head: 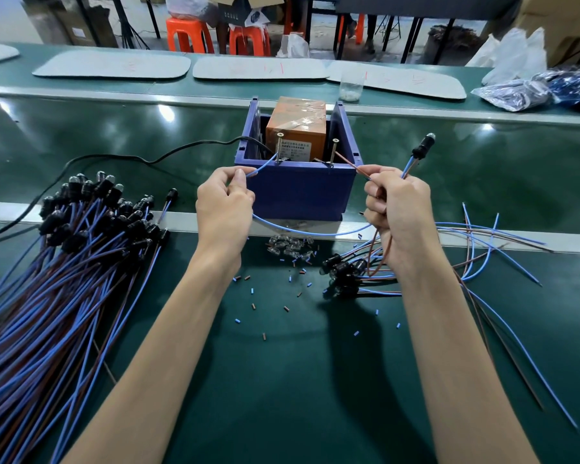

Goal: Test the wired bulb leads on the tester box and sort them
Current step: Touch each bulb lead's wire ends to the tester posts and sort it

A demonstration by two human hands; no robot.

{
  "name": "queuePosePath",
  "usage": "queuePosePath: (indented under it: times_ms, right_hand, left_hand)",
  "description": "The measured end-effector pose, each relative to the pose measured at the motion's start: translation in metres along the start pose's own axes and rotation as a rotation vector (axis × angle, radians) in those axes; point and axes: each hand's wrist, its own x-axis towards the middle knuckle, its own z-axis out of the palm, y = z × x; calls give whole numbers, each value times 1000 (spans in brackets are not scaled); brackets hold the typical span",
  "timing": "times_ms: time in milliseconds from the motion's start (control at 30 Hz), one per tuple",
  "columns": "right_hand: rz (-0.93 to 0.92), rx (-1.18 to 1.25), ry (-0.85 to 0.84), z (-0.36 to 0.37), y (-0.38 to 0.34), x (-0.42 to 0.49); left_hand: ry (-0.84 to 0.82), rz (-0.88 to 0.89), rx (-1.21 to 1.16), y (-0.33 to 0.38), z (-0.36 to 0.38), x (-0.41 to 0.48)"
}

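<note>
The blue tester box (pixel 302 192) holds an orange block and has two upright screws on its front rim. My left hand (pixel 225 202) pinches the blue wire (pixel 302 232) of one lead, its tip against the left screw (pixel 278 145). My right hand (pixel 394 209) grips the same lead, pressing the brown wire (pixel 349 164) to the right screw (pixel 334 150). The lead's black bulb holder (pixel 422 147) sticks up right of my hand; I cannot tell if the bulb is lit. A large pile of leads (pixel 64 262) lies at left, a smaller pile (pixel 349 269) under my right wrist.
Loose glass bulbs (pixel 290 246) and scattered insulation scraps lie on the green table in front of the box. A black power cable (pixel 114 162) runs left from the box. A clear cup (pixel 350 87), pale mats and plastic bags sit on the far conveyor.
</note>
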Motion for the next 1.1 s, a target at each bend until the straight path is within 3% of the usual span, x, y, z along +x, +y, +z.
queuePosePath:
  times_ms: [1100]
  right_hand:
    - [-19,-95,-12,0,2,-2]
  left_hand:
    - [-44,7,10,3,1,-5]
